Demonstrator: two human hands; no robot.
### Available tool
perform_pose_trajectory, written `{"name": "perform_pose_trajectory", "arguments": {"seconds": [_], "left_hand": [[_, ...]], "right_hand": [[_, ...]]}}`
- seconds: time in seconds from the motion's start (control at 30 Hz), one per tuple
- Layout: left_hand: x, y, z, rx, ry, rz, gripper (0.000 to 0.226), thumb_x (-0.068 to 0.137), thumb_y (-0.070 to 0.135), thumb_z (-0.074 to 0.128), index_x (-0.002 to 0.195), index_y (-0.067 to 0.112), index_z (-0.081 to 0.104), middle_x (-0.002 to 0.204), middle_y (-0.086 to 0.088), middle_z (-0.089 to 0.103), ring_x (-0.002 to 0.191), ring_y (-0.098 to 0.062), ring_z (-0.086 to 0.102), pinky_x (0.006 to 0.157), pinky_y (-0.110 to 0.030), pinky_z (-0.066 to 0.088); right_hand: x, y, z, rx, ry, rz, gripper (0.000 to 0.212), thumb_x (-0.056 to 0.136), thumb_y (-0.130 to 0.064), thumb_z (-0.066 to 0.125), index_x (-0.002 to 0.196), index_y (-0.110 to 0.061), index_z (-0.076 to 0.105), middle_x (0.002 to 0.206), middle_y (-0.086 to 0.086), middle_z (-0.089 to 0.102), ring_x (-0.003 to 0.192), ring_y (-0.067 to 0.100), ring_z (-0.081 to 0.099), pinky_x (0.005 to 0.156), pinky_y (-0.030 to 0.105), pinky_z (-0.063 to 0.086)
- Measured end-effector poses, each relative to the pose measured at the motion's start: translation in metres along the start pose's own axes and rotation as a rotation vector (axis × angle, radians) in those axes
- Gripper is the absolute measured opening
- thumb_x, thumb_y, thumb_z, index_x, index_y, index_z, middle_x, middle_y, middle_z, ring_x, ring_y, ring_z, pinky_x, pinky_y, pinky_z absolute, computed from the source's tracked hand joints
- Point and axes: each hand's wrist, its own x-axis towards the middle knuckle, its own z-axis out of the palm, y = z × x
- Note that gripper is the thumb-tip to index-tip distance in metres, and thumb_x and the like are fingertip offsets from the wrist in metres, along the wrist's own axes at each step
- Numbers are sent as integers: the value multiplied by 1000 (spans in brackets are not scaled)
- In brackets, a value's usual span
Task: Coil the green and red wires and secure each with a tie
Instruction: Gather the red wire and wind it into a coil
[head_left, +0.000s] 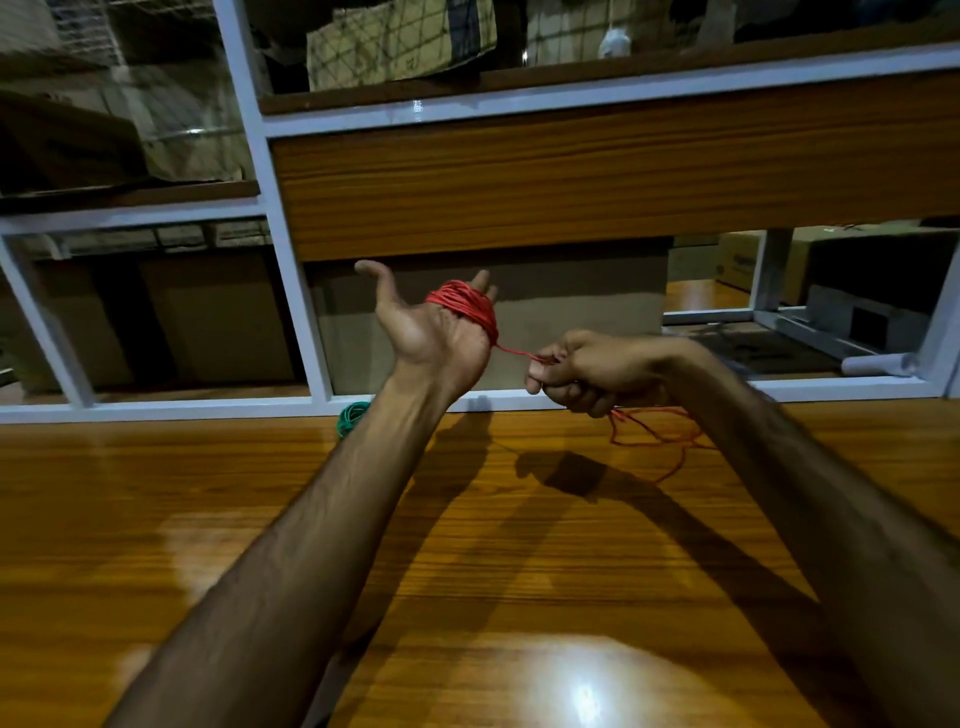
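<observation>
Head view: red wire (467, 306) is coiled round the left hand's (434, 332) straight fingers; at four o'clock, the right hand (592, 371) pinches its taut strand.

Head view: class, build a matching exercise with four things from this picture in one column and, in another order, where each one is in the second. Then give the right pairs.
Things
1. red wire coil
2. green wire coil
3. loose red wire
4. right hand

Places
A. on the table at its far edge, beside the left forearm
B. wound round the fingers of the left hand
C. pinching the strand that runs from the coil
D. trailing onto the table below the right hand

Pairs: 1-B, 2-A, 3-D, 4-C
</observation>
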Motion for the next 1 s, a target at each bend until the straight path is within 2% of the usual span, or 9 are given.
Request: {"name": "perform_pose_trajectory", "arguments": {"seconds": [0.17,0.33,0.63,0.67,0.73,0.77,0.83,0.93,1.0], "left_hand": [[3,-11,1,308,22,42,133,78,96,32,163,-2,1,170,-20,20,160,-28,12,130,-44,5],[7,-14,-2,620,12,33,166,41,102,64,166,17,-4,172,-12,19,156,-20,28,127,-45,13],[-5,-26,1,1323,-147,-170,157,45,113,26,166,13,13,172,-10,21,159,-25,21,129,-58,10],[-7,-24,0,1382,-180,-216,155,50,113,22,161,4,29,165,-18,36,153,-29,36,128,-58,16],[-11,-18,2,1481,-304,-250,143,66,106,9,115,-18,60,111,-38,64,100,-45,66,107,-54,46],[-14,-16,6,1499,-363,-273,132,78,97,-1,93,-19,61,84,-36,61,72,-44,60,82,-44,49],[-15,-10,8,1465,-406,-405,120,91,81,-10,86,-14,63,74,-26,65,59,-29,56,62,-34,35],[-15,-1,3,1265,-509,-604,127,83,93,8,113,-20,57,104,-44,59,90,-43,59,83,-44,41],[-15,1,3,1174,-512,-629,118,87,90,11,115,-12,63,96,-36,62,84,-41,60,85,-42,46]], "right_hand": [[-7,-13,4,-137,7,12,21,109,-19,42,108,-7,59,62,-3,41,50,6,35,42,17,30],[-22,-25,-1,-309,-13,31,19,106,-16,49,108,-9,67,72,0,58,62,9,48,57,23,40],[-22,-31,-2,-633,-75,31,12,102,-11,55,106,-11,66,83,0,71,75,13,63,63,23,51],[-22,-32,-3,-658,-73,34,11,102,-10,55,106,-11,66,86,1,71,77,10,65,63,22,51],[-23,-33,-3,-702,-50,-3,11,100,-8,56,106,-10,66,89,1,72,73,2,67,60,18,51],[-24,-34,-4,-723,-26,-36,12,100,-8,57,106,-9,67,90,1,73,72,0,68,60,18,51],[-25,-34,-5,-746,22,-105,13,100,-12,58,106,-12,70,92,-1,74,72,0,66,60,18,52],[-29,-34,-9,-717,48,-153,13,99,-18,61,105,-20,72,89,-6,73,73,2,64,61,19,51],[-31,-34,-11,-683,51,-195,11,98,-20,64,103,-22,73,85,-8,74,73,5,64,60,20,50]]}}
